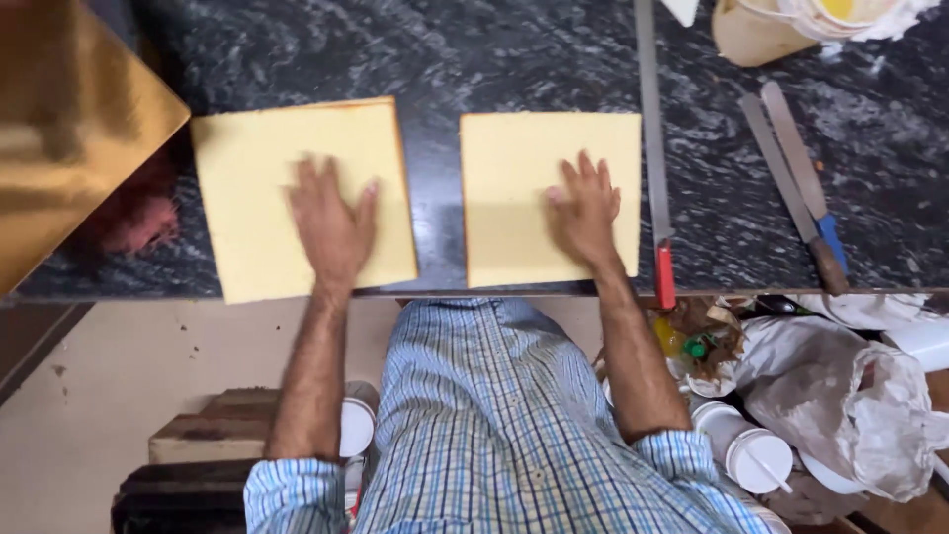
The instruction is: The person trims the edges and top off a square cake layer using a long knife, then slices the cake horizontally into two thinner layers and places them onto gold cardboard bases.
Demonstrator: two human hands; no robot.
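Two flat, pale yellow square cake layers lie side by side on a dark speckled stone counter (494,59). My left hand (331,222) rests palm down, fingers spread, on the left cake layer (247,168). Its near corner slightly overhangs the counter's front edge. My right hand (585,208) lies flat in the same way on the right cake layer (514,168). Neither hand grips anything.
A shiny gold board (69,129) lies at the far left. A long red-handled knife (654,148) lies just right of the right layer, with two spatula blades (796,168) farther right. A tan container (761,30) sits at the back. Below the counter are white cups (756,460) and crumpled plastic bags (850,396).
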